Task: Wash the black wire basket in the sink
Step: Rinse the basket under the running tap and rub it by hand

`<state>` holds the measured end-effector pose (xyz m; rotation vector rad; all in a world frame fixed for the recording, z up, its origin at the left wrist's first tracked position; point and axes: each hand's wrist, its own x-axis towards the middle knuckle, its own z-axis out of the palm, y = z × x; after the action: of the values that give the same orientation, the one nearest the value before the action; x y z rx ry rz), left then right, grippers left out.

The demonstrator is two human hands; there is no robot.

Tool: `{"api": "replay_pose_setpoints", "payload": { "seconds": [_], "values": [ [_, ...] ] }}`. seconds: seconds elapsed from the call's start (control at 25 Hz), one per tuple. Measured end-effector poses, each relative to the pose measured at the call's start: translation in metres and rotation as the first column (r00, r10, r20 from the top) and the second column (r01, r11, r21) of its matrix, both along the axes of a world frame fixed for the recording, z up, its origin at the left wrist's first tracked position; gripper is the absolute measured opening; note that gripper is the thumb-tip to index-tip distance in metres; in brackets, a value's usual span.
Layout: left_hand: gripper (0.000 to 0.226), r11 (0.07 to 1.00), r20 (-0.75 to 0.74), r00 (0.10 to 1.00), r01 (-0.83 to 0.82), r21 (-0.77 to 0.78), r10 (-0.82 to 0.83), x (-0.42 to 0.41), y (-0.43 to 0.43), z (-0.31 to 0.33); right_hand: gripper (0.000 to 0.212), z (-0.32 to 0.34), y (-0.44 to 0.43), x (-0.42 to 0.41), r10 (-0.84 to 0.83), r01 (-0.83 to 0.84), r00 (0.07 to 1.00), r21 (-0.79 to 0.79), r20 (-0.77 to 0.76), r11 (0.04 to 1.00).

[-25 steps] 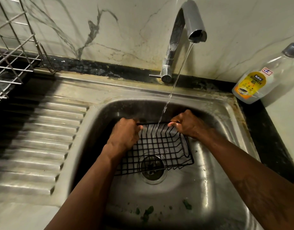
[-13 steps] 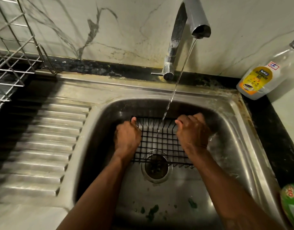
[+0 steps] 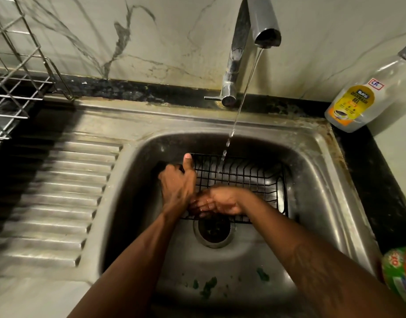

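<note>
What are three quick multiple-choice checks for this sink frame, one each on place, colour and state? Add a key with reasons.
1. Where does the dishwash gel bottle stand?
A. On a wall shelf
B. On the dark counter at the right rear corner of the sink
C. On the floor

2. What colour is the bottle's main label?
A. Yellow
B. Blue
C. Pink

3. What is the tap doing?
A. Shut off
B. Running over a plate
C. Running into the black wire basket

Key:
1 B: the bottle stands on the counter just beyond the sink's right rear rim.
2 A: the label is yellow with dark print.
3 C: a thin stream falls from the spout onto the basket's mesh.
</note>
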<state>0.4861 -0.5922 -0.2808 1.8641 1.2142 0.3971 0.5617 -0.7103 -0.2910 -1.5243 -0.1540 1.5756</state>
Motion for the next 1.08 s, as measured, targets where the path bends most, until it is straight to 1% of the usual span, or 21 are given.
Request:
{"api": "replay_pose_setpoints", "payload": {
  "seconds": [0.04,0.08,0.12,0.16,0.2,0.24,0.32,0.36,0.4,0.48,0.56,0.64,0.68,0.72,0.84,0.88,0.92,0.96,1.0,1.04,1.08],
  "values": [
    [0.065,1.000,0.011,1.000,0.004,0.000,-0.004,-0.001,-0.002,0.000,0.021,-0.001,-0.001,0.005,-0.068,0.068,0.995,0.010,0.076,0.998],
    [0.065,1.000,0.022,1.000,0.010,-0.004,-0.009,-0.002,-0.006,0.002,0.021,-0.001,-0.001,0.012,-0.252,0.248,0.958,0.044,0.136,0.968],
    [0.065,1.000,0.031,0.999,0.015,-0.010,-0.015,-0.002,-0.008,0.004,0.022,-0.003,0.000,0.020,-0.466,0.459,0.873,0.076,0.144,0.885],
    [0.064,1.000,0.039,0.999,0.024,-0.012,-0.024,-0.002,-0.010,0.008,0.022,-0.005,0.003,0.022,-0.603,0.593,0.789,0.112,0.116,0.797],
    [0.060,1.000,0.045,0.999,0.027,-0.013,-0.026,-0.002,-0.011,0.010,0.020,-0.007,0.007,0.017,-0.652,0.640,0.753,0.127,0.088,0.757],
    [0.055,1.000,0.051,0.999,0.017,-0.020,-0.016,-0.003,-0.012,0.013,0.020,-0.009,0.011,0.007,-0.630,0.620,0.773,0.120,0.074,0.775],
    [0.051,1.000,0.052,0.999,-0.004,-0.025,0.006,-0.004,-0.010,0.015,0.023,-0.010,0.018,-0.011,-0.453,0.449,0.888,0.054,0.083,0.892],
    [0.054,1.000,0.043,0.999,0.004,0.002,-0.004,-0.005,-0.010,0.015,0.024,-0.005,0.017,-0.013,-0.396,0.394,0.916,0.035,0.065,0.918],
    [0.056,1.000,0.031,0.999,0.015,0.025,-0.016,-0.006,-0.011,0.017,0.025,-0.002,0.014,-0.007,-0.378,0.377,0.923,0.028,0.066,0.926],
    [0.059,0.999,0.014,1.000,0.019,0.030,-0.020,-0.005,-0.015,0.017,0.024,0.002,0.009,0.015,-0.439,0.438,0.893,0.037,0.101,0.898],
    [0.060,1.000,-0.010,1.000,0.022,-0.004,-0.022,-0.005,-0.010,0.014,0.022,-0.001,0.005,0.024,-0.500,0.501,0.853,0.034,0.150,0.865],
    [0.063,1.000,-0.072,0.997,0.002,-0.020,-0.003,-0.009,0.002,0.009,0.019,-0.006,0.001,0.021,-0.523,0.532,0.833,-0.002,0.181,0.846],
    [0.065,1.000,-0.128,0.992,-0.006,-0.001,0.006,-0.015,0.009,0.006,0.017,-0.007,-0.001,0.017,-0.530,0.545,0.826,-0.030,0.194,0.838],
    [0.067,0.999,-0.165,0.986,0.009,0.038,-0.002,-0.020,0.015,0.004,0.015,-0.007,-0.004,0.016,-0.529,0.554,0.817,-0.057,0.230,0.830],
    [0.065,0.987,-0.219,0.973,0.105,0.120,-0.077,-0.032,0.027,0.007,0.012,-0.012,-0.009,0.027,-0.461,0.562,0.761,-0.108,0.456,0.820],
    [0.064,0.983,-0.224,0.969,0.135,0.123,-0.106,-0.033,0.028,0.007,0.014,-0.014,-0.009,0.028,-0.454,0.562,0.755,-0.111,0.473,0.820],
    [0.063,0.982,-0.238,0.964,0.149,0.119,-0.118,-0.033,0.028,0.007,0.016,-0.014,-0.007,0.028,-0.453,0.546,0.775,-0.108,0.440,0.831],
    [0.062,0.982,-0.249,0.962,0.147,0.122,-0.113,-0.032,0.028,0.006,0.019,-0.015,-0.003,0.023,-0.441,0.503,0.824,-0.103,0.356,0.858],
    [0.060,0.982,-0.263,0.959,0.138,0.129,-0.100,-0.032,0.029,0.006,0.022,-0.014,0.003,0.013,-0.372,0.406,0.895,-0.107,0.245,0.908],
    [0.058,0.982,-0.267,0.960,0.130,0.138,-0.090,-0.031,0.029,0.005,0.022,-0.014,0.010,0.002,-0.228,0.247,0.961,-0.118,0.154,0.962],
    [0.056,0.980,-0.269,0.959,0.131,0.147,-0.087,-0.032,0.029,0.004,0.021,-0.014,0.015,-0.005,-0.062,0.075,0.992,-0.125,0.106,0.989]
  ]
}}
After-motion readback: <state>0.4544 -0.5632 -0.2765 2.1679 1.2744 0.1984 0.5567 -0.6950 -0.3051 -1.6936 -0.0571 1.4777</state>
